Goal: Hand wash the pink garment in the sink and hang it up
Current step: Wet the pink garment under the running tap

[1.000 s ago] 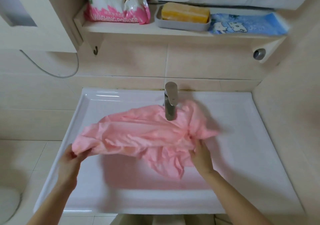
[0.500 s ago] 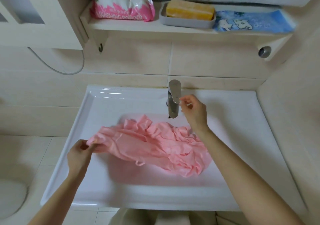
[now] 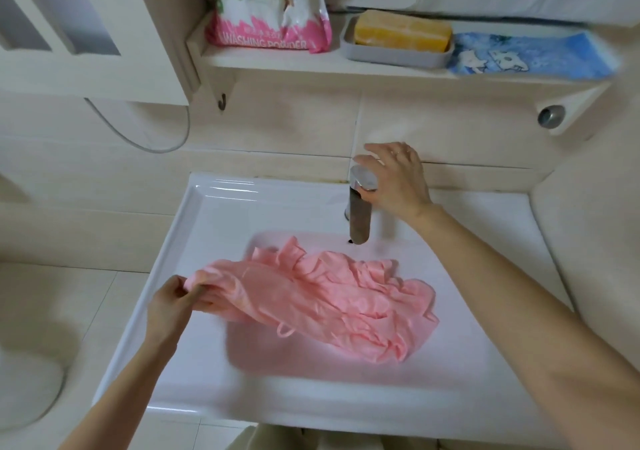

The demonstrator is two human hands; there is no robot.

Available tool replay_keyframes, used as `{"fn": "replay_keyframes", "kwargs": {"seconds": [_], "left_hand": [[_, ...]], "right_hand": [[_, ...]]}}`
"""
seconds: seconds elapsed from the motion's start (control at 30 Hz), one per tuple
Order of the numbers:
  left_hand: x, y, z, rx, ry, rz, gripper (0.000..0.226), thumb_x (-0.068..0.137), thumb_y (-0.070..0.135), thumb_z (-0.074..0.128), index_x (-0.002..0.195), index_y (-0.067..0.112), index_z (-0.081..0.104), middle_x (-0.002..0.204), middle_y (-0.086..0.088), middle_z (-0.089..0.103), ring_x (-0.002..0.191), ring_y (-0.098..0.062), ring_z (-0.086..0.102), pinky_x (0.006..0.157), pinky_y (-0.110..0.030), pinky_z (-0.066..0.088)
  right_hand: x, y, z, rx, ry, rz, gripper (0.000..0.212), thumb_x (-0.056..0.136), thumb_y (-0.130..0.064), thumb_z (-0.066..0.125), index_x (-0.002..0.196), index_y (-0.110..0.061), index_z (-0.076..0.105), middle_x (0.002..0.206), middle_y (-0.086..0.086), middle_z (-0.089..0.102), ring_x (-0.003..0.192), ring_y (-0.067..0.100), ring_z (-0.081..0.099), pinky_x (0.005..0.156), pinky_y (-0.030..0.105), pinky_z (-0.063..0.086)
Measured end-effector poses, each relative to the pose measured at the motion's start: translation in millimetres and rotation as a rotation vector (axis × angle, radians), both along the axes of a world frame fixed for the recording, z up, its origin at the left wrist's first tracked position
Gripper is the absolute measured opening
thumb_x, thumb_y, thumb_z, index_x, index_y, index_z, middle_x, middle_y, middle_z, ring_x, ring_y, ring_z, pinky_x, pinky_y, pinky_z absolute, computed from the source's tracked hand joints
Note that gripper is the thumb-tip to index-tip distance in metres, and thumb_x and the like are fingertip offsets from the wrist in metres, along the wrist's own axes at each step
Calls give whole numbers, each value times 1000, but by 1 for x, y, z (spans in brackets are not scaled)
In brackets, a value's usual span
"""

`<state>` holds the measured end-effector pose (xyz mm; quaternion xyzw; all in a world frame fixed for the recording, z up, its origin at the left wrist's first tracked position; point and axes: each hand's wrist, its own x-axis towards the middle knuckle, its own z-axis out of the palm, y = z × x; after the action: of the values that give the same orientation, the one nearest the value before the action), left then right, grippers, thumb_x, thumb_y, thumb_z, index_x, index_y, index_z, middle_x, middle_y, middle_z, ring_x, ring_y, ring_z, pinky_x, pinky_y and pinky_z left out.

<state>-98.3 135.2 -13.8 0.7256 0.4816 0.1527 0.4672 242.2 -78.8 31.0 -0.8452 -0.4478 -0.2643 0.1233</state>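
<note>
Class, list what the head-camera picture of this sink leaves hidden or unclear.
In the head view:
1. Drain of the white sink, covered by the crumpled pink garment.
2. Lever of the steel tap, partly under the right hand.
3. Top of the pink-and-white washing powder bag, cut off by the upper edge.

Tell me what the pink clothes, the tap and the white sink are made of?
Pink garment: thin soft cloth, maybe cotton; it crumples into matte folds.
Tap: metal, dull on the spout, shinier on top.
Sink: glossy white, likely ceramic; light streaks gleam along its rim.
</note>
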Motion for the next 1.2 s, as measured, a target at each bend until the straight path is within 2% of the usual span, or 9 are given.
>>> {"fn": "replay_keyframes", "kwargs": {"seconds": [0.23, 0.4, 0.47, 0.57, 0.67, 0.77, 0.9, 1.07, 1.2], "left_hand": [[-36, -5, -10, -55, 47, -165, 45, 52, 44, 68, 69, 5, 50, 66, -9, 60, 63, -24, 51, 53, -20, 31], [-65, 0, -17, -468, -92, -129, 32, 42, 14, 73, 63, 7, 50, 69, -15, 53, 77, -25, 54, 79, -35, 41], [-74, 2, -15, -514, -79, -157, 32, 42, 10, 70, 65, 4, 49, 68, -16, 52, 76, -26, 53, 78, -36, 41], [-82, 5, -13, -500, -30, -158, 40, 41, 11, 74, 70, 0, 48, 67, -15, 54, 75, -26, 55, 80, -37, 43], [-87, 7, -16, -484, 11, -135, 35, 44, 12, 75, 67, 3, 51, 66, -13, 53, 76, -26, 55, 83, -38, 41], [-90, 7, -18, -480, 31, -123, 31, 41, 21, 79, 58, 14, 55, 66, -11, 54, 76, -24, 54, 88, -41, 38], [-86, 2, -11, -439, 66, -135, 29, 57, -1, 79, 58, 11, 53, 63, -11, 54, 64, -16, 53, 76, -32, 36], [-89, 5, -8, -311, 198, -238, 26, 43, 7, 66, 62, 3, 49, 54, -1, 49, 55, -10, 42, 59, -21, 30], [-88, 7, -8, -216, 343, -420, 15, 44, 10, 57, 54, 13, 45, 50, 6, 42, 50, -8, 33, 49, -19, 23]], "right_hand": [[-45, -29, -57, 756, 826, -498, 17, 91, -27, 58, 104, -17, 64, 108, 1, 65, 100, 23, 61, 74, 28, 41], [-98, -54, -155, -433, 1153, -446, 89, 80, -39, 67, 150, -33, 14, 160, 6, 3, 144, 29, 16, 112, 44, 26], [-130, -57, -163, -526, 1232, -371, 88, 78, -44, 64, 150, -35, 14, 156, 4, 20, 139, 28, 28, 109, 43, 31], [-167, -53, -168, -767, 1173, -167, 43, 90, -50, 46, 124, -26, 58, 123, 4, 61, 111, 25, 56, 96, 36, 40], [-174, -43, -162, -798, 958, -140, 45, 94, -47, 35, 100, -15, 66, 89, 4, 64, 83, 23, 57, 75, 35, 43], [-169, -39, -176, -558, 766, -254, 34, 92, -29, 52, 122, -14, 58, 117, 9, 64, 107, 26, 60, 88, 37, 48], [-155, -40, -196, -635, 855, -150, 95, 87, -41, 61, 152, -26, -7, 158, 7, -10, 147, 32, -4, 116, 52, 2], [-161, -38, -201, -784, 1031, -68, 102, 83, -40, 66, 151, -33, -9, 157, 8, 20, 138, 31, 31, 113, 50, 23], [-160, -48, -197, -850, 985, -49, 65, 74, -51, 62, 132, -27, 45, 109, 4, 65, 94, 24, 64, 82, 36, 52]]}}
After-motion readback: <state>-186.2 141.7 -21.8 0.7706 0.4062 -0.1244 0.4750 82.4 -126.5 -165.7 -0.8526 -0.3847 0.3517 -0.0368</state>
